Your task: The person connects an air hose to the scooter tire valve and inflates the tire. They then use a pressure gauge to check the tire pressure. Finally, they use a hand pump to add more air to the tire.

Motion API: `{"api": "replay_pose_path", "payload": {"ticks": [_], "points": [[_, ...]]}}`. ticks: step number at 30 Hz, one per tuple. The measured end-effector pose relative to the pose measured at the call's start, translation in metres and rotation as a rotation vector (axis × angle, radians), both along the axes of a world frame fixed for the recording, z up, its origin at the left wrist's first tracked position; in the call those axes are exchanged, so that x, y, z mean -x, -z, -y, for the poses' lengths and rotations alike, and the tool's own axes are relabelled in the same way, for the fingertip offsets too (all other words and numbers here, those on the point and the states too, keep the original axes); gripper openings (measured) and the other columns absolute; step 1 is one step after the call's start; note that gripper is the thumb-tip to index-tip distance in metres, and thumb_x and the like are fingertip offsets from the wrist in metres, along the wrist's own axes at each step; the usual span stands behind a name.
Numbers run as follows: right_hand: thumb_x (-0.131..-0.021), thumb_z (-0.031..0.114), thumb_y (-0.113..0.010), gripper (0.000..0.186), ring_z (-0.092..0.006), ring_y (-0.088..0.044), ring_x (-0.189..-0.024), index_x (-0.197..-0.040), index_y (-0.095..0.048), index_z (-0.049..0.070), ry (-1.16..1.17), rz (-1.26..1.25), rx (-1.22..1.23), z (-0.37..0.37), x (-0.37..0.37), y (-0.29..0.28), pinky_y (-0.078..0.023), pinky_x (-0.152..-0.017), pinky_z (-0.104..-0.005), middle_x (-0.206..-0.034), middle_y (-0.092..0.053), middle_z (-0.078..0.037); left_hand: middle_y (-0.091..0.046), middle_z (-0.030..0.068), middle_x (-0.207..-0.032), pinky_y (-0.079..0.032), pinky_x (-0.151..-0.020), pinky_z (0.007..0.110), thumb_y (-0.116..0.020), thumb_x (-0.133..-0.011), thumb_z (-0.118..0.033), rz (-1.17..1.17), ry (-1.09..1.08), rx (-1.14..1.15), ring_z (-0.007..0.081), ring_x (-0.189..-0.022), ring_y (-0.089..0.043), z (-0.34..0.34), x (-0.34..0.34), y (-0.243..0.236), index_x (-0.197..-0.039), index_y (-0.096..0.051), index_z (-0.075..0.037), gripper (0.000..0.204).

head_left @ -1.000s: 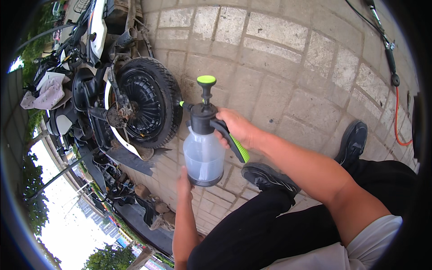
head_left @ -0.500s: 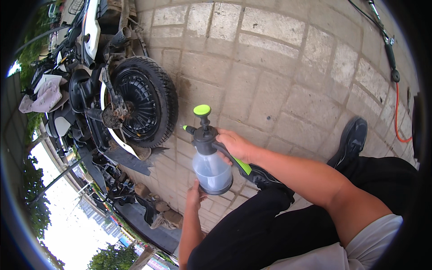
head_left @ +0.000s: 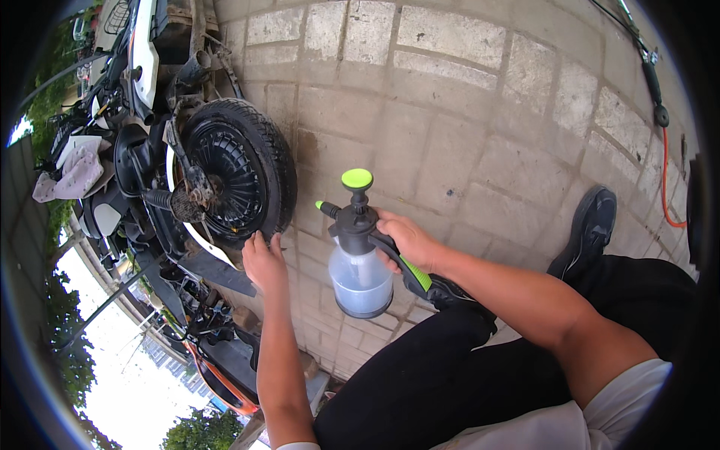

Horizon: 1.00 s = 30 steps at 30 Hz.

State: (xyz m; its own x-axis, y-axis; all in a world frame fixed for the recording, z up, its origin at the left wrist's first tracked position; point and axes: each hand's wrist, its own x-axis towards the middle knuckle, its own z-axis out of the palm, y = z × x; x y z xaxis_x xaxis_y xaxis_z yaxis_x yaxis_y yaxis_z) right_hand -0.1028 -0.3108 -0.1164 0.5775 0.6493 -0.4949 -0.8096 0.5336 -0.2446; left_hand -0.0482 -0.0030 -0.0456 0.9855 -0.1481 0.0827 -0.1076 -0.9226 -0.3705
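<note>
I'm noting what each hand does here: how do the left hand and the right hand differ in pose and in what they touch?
The right hand is closed around the handle of the pump spray bottle and holds it off the ground; the left hand holds nothing. The left hand lies open, fingers spread, at the lower edge of the scooter wheel; the right hand is apart from the wheel. Both are bare.
</note>
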Motion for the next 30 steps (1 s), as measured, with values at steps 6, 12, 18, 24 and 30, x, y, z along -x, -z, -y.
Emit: {"api": "replay_pose_path", "payload": {"ticks": [6, 12, 18, 24, 30], "points": [[-0.100, 0.024, -0.031, 0.039, -0.0135, -0.049, -0.049, -0.133, -0.046, 0.009, -0.002, 0.056, -0.004, 0.002, -0.003, -0.005, -0.041, -0.043, -0.0303, -0.065, -0.051, -0.005, -0.063, 0.0129, -0.086, -0.048, -0.071, 0.045, -0.076, -0.082, -0.033, -0.022, 0.011, 0.067, 0.0347, -0.082, -0.061, 0.040, -0.032, 0.010, -0.097, -0.073, -0.002, 0.034], [-0.097, 0.020, -0.031, 0.053, -0.0137, -0.050, -0.050, -0.149, -0.039, 0.010, -0.010, 0.060, 0.002, 0.010, -0.011, -0.008, -0.044, -0.045, -0.0307, -0.067, -0.052, -0.006, -0.065, 0.0175, -0.101, -0.048, -0.086, 0.040, -0.063, -0.093, -0.011, -0.122, -0.062, 0.298, 0.0343, -0.095, -0.061, 0.048, -0.034, 0.010, -0.113, -0.068, 0.004, 0.025], [-0.095, 0.018, -0.032, 0.046, -0.0140, -0.051, -0.050, -0.138, -0.044, 0.008, 0.015, 0.070, 0.026, 0.016, -0.022, -0.007, -0.044, -0.045, -0.0310, -0.067, -0.052, -0.006, -0.062, 0.0222, -0.124, -0.043, -0.101, 0.044, -0.056, -0.098, -0.018, -0.092, -0.064, 0.473, 0.0371, -0.114, -0.058, 0.023, 0.035, 0.010, -0.127, -0.061, 0.004, 0.036], [-0.095, 0.018, -0.035, 0.030, -0.0142, -0.050, -0.048, -0.115, -0.054, 0.006, 0.040, 0.034, 0.010, 0.015, -0.027, -0.007, -0.042, -0.042, -0.0308, -0.065, -0.052, -0.006, -0.066, 0.0156, -0.111, -0.052, -0.085, 0.041, -0.041, -0.103, -0.052, -0.648, -1.540, 0.991, 0.0250, -0.096, -0.063, -0.001, 0.143, 0.025, -0.128, -0.058, -0.001, 0.059], [-0.095, 0.017, -0.035, 0.033, -0.0155, -0.051, -0.048, -0.121, -0.053, 0.006, -0.074, 0.067, 0.009, -0.004, -0.028, -0.005, -0.043, -0.042, -0.0312, -0.066, -0.052, -0.007, -0.066, 0.0115, -0.086, -0.054, -0.062, 0.036, -0.038, -0.102, -0.058, -0.778, -1.610, 1.124, 0.0202, -0.063, -0.061, -0.029, 0.174, 0.026, -0.110, -0.061, 0.000, 0.063]]}}
